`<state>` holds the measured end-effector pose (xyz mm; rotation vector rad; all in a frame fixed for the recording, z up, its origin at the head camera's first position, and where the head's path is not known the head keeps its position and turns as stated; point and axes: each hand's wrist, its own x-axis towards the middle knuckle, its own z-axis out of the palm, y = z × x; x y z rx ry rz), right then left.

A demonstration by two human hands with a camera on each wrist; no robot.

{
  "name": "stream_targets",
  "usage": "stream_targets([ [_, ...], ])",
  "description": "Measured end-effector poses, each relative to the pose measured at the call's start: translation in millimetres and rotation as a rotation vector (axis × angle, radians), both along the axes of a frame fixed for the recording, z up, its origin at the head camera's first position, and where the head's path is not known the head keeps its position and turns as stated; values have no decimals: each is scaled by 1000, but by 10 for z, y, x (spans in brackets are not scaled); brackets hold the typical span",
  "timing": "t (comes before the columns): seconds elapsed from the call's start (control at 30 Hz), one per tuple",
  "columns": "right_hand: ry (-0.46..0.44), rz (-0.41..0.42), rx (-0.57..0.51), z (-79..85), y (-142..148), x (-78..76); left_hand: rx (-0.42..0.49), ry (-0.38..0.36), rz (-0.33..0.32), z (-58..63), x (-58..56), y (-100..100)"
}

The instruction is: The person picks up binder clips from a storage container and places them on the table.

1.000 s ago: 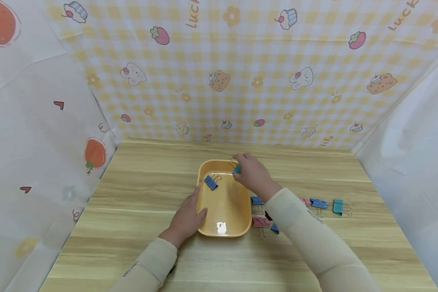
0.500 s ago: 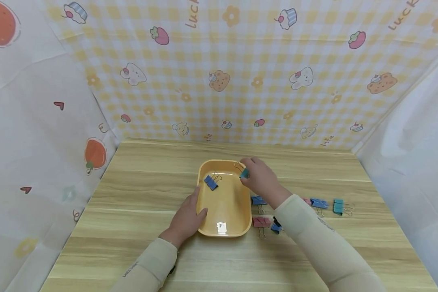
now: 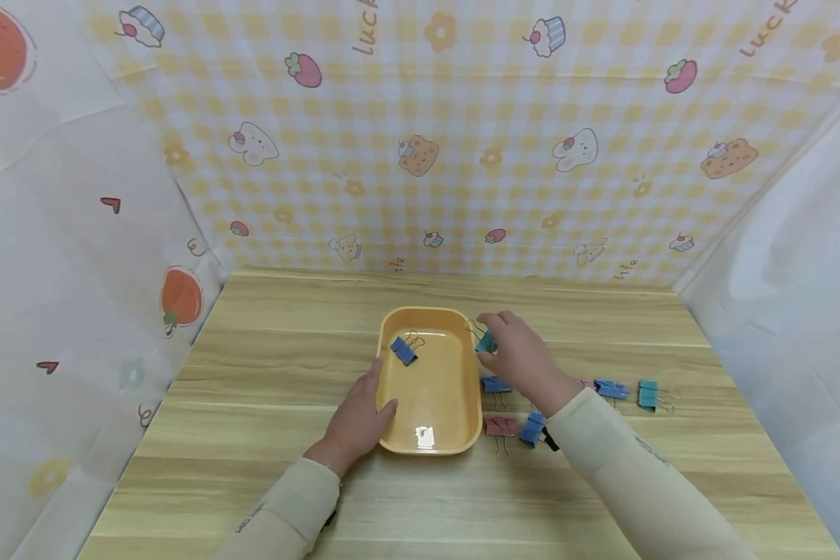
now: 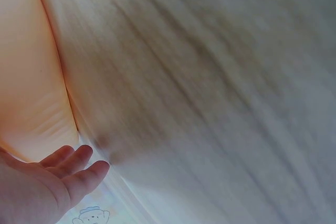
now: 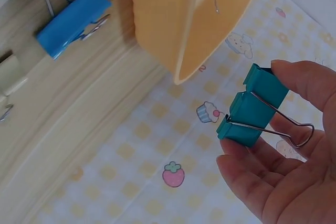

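In the head view, a yellow tray [image 3: 430, 404] stands on the table with a blue binder clip [image 3: 404, 351] inside it. My left hand [image 3: 357, 416] holds the tray's left side, thumb over the rim and fingers along the outer wall. Several of its fingers show beside the tray wall in the left wrist view. A teal binder clip [image 5: 254, 106] is pinched between the thumb and fingers of my right hand [image 3: 525, 362], its wire handles pointing toward the palm in the right wrist view. That hand is just outside the tray's upper right rim.
Right of the tray lie a blue clip [image 3: 495, 384], a pink clip [image 3: 501, 426] and another blue clip [image 3: 533, 429]. Farther right are a partly hidden pink clip [image 3: 585, 383], a blue clip [image 3: 611, 390] and a teal clip [image 3: 648, 395]. Patterned cloth [image 3: 420, 202] rises behind the table.
My right hand has moved right and slightly nearer with the teal binder clip, from over the tray to beyond its right rim. My left hand and the tray stay put.
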<state>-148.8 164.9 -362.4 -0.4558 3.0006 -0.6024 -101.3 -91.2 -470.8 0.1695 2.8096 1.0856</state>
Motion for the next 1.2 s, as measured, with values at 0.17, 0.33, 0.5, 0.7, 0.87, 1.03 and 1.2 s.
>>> stream_targets([
  [0.17,-20,-24,-14,26,66,57,2,-14,3,-14,-5,2],
  [0.33,-19,-46,9,41,137,99,7,-25,2,-10,-9,3],
  [0.5,-14,-59,24,47,212,134,7,-10,1,-8,-13,4],
  [0.7,-27,-90,21,32,326,176,12,-12,-1,-21,-10,5],
  [0.87,-18,-114,28,-12,416,219,13,-3,-3,-37,-12,-1],
  [1.03,-27,-133,23,-41,510,259,13,-3,-3,-50,-16,-2],
  [1.2,-48,-153,26,-83,602,291,16,-3,-4,-47,-13,4],
])
